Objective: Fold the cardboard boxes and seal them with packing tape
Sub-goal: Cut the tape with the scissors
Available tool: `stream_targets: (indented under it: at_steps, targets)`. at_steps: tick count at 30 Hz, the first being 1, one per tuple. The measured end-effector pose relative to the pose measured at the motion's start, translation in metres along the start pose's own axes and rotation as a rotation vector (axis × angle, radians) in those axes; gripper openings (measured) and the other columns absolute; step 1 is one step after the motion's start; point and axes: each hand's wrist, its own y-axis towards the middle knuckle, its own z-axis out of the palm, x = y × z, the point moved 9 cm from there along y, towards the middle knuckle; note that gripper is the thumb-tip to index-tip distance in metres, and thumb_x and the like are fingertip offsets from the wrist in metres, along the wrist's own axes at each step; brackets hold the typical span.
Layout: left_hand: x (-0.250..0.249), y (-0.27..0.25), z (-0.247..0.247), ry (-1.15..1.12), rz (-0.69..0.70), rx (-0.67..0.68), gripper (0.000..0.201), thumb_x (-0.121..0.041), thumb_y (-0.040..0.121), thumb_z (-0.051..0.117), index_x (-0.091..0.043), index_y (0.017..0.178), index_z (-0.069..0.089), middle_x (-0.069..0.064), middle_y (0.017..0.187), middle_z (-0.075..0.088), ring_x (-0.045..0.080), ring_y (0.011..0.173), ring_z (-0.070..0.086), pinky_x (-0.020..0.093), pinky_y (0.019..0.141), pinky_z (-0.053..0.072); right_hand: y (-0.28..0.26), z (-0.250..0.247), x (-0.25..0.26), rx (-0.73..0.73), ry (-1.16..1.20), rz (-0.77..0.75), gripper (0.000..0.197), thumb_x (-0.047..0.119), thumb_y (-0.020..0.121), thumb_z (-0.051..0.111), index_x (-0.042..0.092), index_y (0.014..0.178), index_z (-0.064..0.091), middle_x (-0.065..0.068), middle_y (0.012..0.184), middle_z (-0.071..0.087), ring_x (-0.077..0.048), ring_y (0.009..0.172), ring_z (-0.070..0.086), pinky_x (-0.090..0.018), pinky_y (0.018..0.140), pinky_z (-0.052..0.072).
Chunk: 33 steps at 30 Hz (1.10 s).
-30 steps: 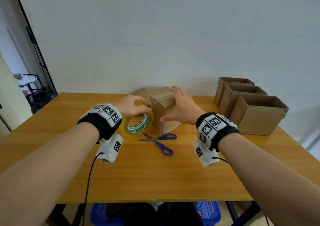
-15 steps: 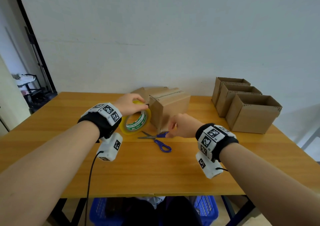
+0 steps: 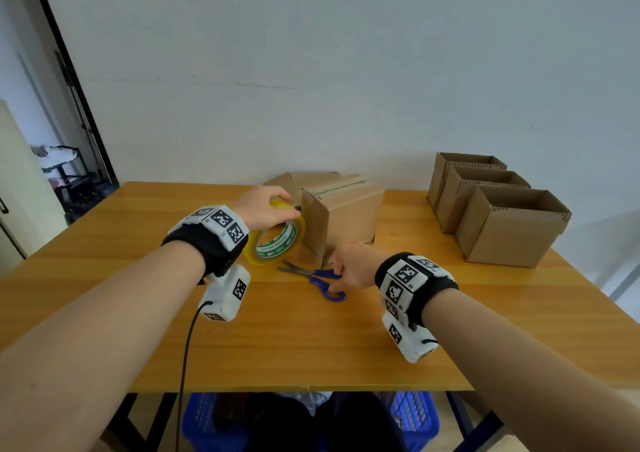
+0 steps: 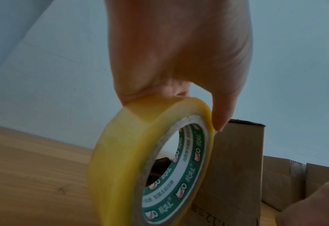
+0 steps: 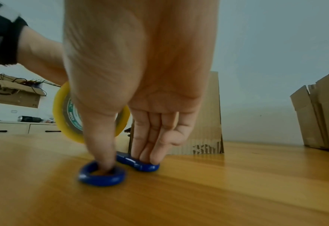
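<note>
My left hand pinches the top of a yellow packing tape roll and holds it upright, just left of a closed cardboard box. In the left wrist view my thumb and fingers clamp the tape roll beside the box's edge. Blue-handled scissors lie on the table in front of the box. My right hand is down on their handles. In the right wrist view my thumb sits in one scissor loop and my fingers sit in the other.
Three open cardboard boxes stand in a row at the table's back right. Flat cardboard lies behind the closed box. The wooden table ends close to my body, with blue baskets underneath.
My right hand left the top of the box, came down to the table and took the scissor handles. My left hand kept the tape roll beside the box.
</note>
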Motion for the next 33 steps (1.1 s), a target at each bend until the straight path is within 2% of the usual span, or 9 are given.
stream_targets:
  at_steps: [2, 6, 10, 12, 15, 18, 22, 27, 33]
  targets:
    - [0.001, 0.000, 0.000, -0.010, -0.009, -0.004, 0.046, -0.041, 0.082, 0.067, -0.018, 0.122, 0.061, 0.001, 0.133, 0.055, 0.019, 0.127, 0.046, 0.033, 0.103, 0.037, 0.001, 0.001, 0.002, 0.017, -0.016, 0.009, 0.032, 0.028, 0.086, 0.066, 0.012, 0.063, 0.051, -0.001, 0.061, 0.050, -0.024, 0.067, 0.053, -0.036, 0.067, 0.049]
    - [0.003, 0.000, 0.000, -0.028, -0.021, 0.001, 0.047, -0.041, 0.082, 0.068, -0.019, 0.123, 0.061, 0.001, 0.135, 0.054, 0.018, 0.128, 0.045, 0.032, 0.103, 0.036, -0.001, 0.002, 0.002, 0.047, -0.032, 0.012, 0.017, 0.023, 0.090, 0.062, 0.008, 0.083, 0.057, -0.002, 0.068, 0.051, -0.025, 0.074, 0.053, -0.035, 0.072, 0.049]
    - [0.005, 0.000, -0.002, -0.035, -0.025, 0.009, 0.045, -0.040, 0.082, 0.068, -0.020, 0.122, 0.060, 0.001, 0.135, 0.053, 0.018, 0.129, 0.044, 0.035, 0.106, 0.036, -0.006, -0.004, -0.001, 0.038, -0.001, 0.027, 0.020, 0.021, 0.091, 0.058, 0.006, 0.077, 0.056, -0.001, 0.066, 0.048, -0.024, 0.072, 0.051, -0.031, 0.067, 0.045]
    - [0.006, 0.000, -0.001, -0.043, -0.031, 0.011, 0.044, -0.039, 0.082, 0.069, -0.020, 0.120, 0.061, 0.001, 0.135, 0.053, 0.018, 0.128, 0.045, 0.035, 0.106, 0.036, -0.009, -0.005, -0.005, 0.050, 0.068, 0.030, 0.019, 0.018, 0.091, 0.057, 0.001, 0.088, 0.066, -0.002, 0.066, 0.053, -0.020, 0.062, 0.053, -0.025, 0.059, 0.046]
    - [0.009, 0.000, 0.001, -0.075, -0.043, 0.014, 0.042, -0.038, 0.080, 0.070, -0.021, 0.118, 0.062, 0.002, 0.135, 0.054, 0.018, 0.128, 0.045, 0.036, 0.107, 0.036, -0.016, -0.004, -0.014, 0.093, 0.265, 0.027, 0.016, 0.015, 0.093, 0.055, 0.005, 0.091, 0.069, -0.003, 0.066, 0.061, -0.009, 0.044, 0.056, -0.016, 0.045, 0.046]
    - [0.011, 0.000, 0.003, -0.093, -0.057, 0.017, 0.040, -0.039, 0.079, 0.071, -0.023, 0.115, 0.062, 0.002, 0.134, 0.054, 0.019, 0.128, 0.046, 0.038, 0.107, 0.037, -0.022, -0.008, -0.019, 0.068, 0.514, -0.002, 0.018, 0.013, 0.089, 0.062, 0.003, 0.101, 0.071, -0.005, 0.072, 0.065, -0.008, 0.054, 0.062, -0.021, 0.056, 0.056]
    - [0.006, -0.001, 0.002, -0.078, -0.049, 0.028, 0.035, -0.037, 0.080, 0.071, -0.025, 0.112, 0.062, 0.001, 0.132, 0.055, 0.019, 0.126, 0.047, 0.036, 0.105, 0.038, -0.031, -0.009, -0.019, 0.098, 0.772, 0.003, 0.038, 0.036, 0.077, 0.077, 0.005, 0.099, 0.074, -0.003, 0.082, 0.064, -0.011, 0.074, 0.060, -0.023, 0.062, 0.057]
    - [0.000, -0.003, -0.005, -0.023, -0.033, 0.006, 0.038, -0.036, 0.082, 0.068, -0.022, 0.116, 0.061, -0.001, 0.129, 0.056, 0.017, 0.123, 0.049, 0.029, 0.098, 0.038, -0.036, -0.009, -0.008, 0.148, 0.987, -0.014, 0.035, 0.048, 0.081, 0.066, 0.014, 0.077, 0.070, -0.011, 0.088, 0.062, -0.015, 0.070, 0.057, -0.034, 0.069, 0.059]
    - [0.005, -0.003, -0.012, 0.001, -0.049, -0.007, 0.035, -0.037, 0.082, 0.068, -0.025, 0.114, 0.062, -0.002, 0.130, 0.056, 0.017, 0.123, 0.048, 0.025, 0.094, 0.036, -0.030, -0.007, -0.011, 0.152, 1.076, 0.044, 0.065, 0.062, 0.068, 0.060, 0.003, 0.093, 0.064, -0.010, 0.084, 0.065, -0.015, 0.063, 0.059, -0.035, 0.067, 0.058]
